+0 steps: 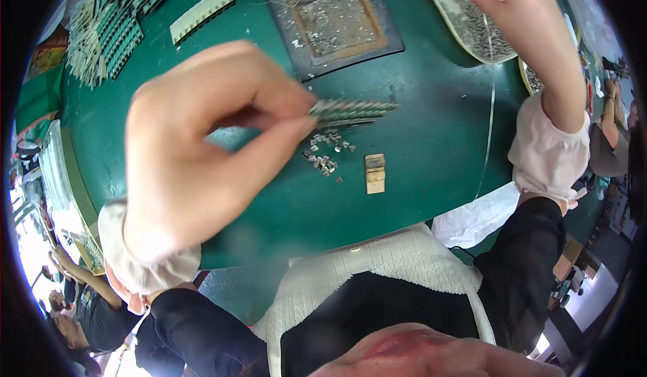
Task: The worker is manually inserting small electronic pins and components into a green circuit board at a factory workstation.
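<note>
My left hand (202,148) is raised close to the camera over the green table (431,141). Its thumb and forefinger pinch one end of a short strip of small metal pins (354,110). Below the strip lies a little heap of loose metal bits (325,153) and a small tan block (375,172). My right hand (515,13) reaches to the far right over an oval tray of metal parts (465,26); a thin wire (490,114) hangs down from it toward the table edge.
A dark metal plate with a brown square recess (337,23) lies at the back centre. A cream comb-like strip (201,13) and stacks of green and white strips (108,33) sit at the back left. Other people are at both sides.
</note>
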A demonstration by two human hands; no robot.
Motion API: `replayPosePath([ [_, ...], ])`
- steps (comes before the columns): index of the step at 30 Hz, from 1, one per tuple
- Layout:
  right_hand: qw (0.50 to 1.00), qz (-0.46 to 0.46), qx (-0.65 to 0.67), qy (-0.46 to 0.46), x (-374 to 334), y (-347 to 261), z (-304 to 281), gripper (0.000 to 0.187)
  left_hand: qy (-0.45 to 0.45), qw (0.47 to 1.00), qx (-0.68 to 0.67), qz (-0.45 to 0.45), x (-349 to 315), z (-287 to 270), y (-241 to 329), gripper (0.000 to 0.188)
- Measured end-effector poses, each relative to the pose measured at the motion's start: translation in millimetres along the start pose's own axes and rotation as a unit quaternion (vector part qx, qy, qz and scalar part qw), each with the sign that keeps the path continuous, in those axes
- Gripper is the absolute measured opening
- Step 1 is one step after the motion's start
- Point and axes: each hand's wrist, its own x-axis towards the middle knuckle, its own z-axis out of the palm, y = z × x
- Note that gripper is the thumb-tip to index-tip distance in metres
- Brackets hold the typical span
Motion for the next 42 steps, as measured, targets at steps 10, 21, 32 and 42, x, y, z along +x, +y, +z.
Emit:
replayPosePath([
  [10, 0.989, -0.054, -0.122, -0.057, 15, 27, 40, 0.012, 0.034, 0.946, 0.304, 0.109, -23, -10, 26, 0.022],
  [21, 0.988, -0.098, -0.119, -0.029, 11, 28, 46, 0.011, 0.029, 0.997, 0.075, -0.003, -10, 8, 2, 0.018],
  [32, 0.992, -0.09, -0.083, -0.038, 11, 14, 39, 0.011, 0.004, 0.969, 0.178, 0.17, -5, 2, -9, 0.025],
  [42, 0.991, -0.023, -0.081, -0.107, 14, 18, 33, 0.011, 0.033, 0.921, 0.27, 0.279, -6, 10, -11, 0.03],
])
